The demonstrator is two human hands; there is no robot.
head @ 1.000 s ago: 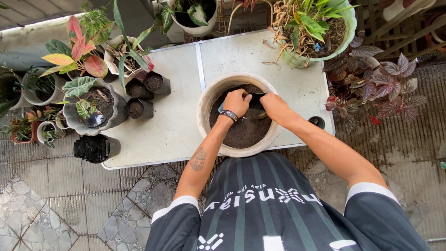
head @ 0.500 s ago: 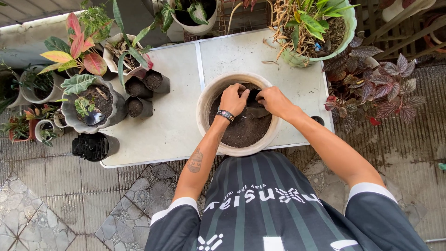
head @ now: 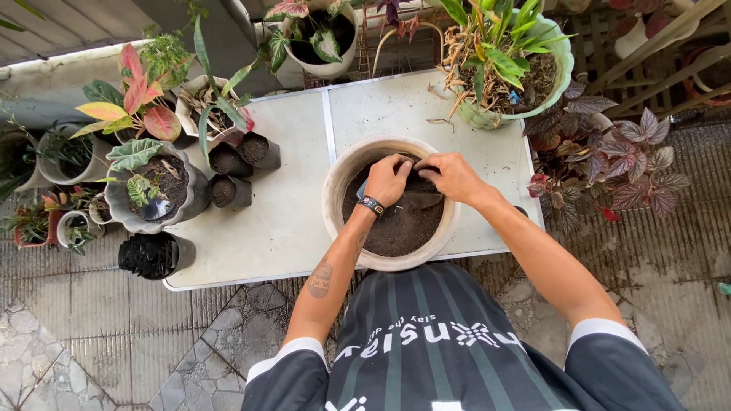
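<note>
One large round beige pot (head: 335,199) sits near the front edge of the white counter (head: 282,205), filled with dark, loose soil (head: 396,224). Your left hand (head: 387,179) and right hand (head: 453,175) meet at its far rim, fingers curled on a small black nursery bag (head: 421,190) lying on the soil; how firmly they grip it cannot be told. Three soil-filled black nursery bags (head: 236,164) stand at the counter's left edge.
</note>
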